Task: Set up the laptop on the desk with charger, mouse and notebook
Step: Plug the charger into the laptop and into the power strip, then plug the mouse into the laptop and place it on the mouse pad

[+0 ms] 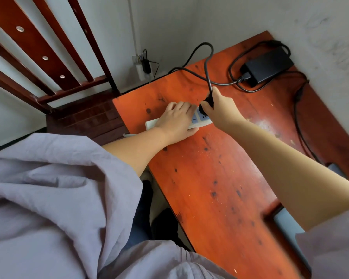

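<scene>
While the left hand [175,121] is pressing flat on the white power strip [199,118] to keep it from sliding, the right hand [220,109] is closing its fingers around the black plug [209,100] and pushing it down at the strip's holes. I cannot tell if the plug is all the way in yet — the hand is hiding the end of it.

The charger is partly out and ready. Its black brick [268,64] is lying at the far end of the tabletop [210,188], near the wall, and is not touching the strip. The plug's black cord [207,57] is looping up from the right hand and running back to the brick. Another thin cord [299,121] is trailing from the brick along the right side of the tabletop, toward a grey thing [290,228] that is peeking out at the right edge. That may be the laptop, but too little of it is showing to be sure.

So the job is looking like it is only just starting — the plugging-in step is going on now. I am not seeing a mouse or a notebook anywhere, so those are likely still left to bring, and the laptop is likely still left to open and set in place.
</scene>
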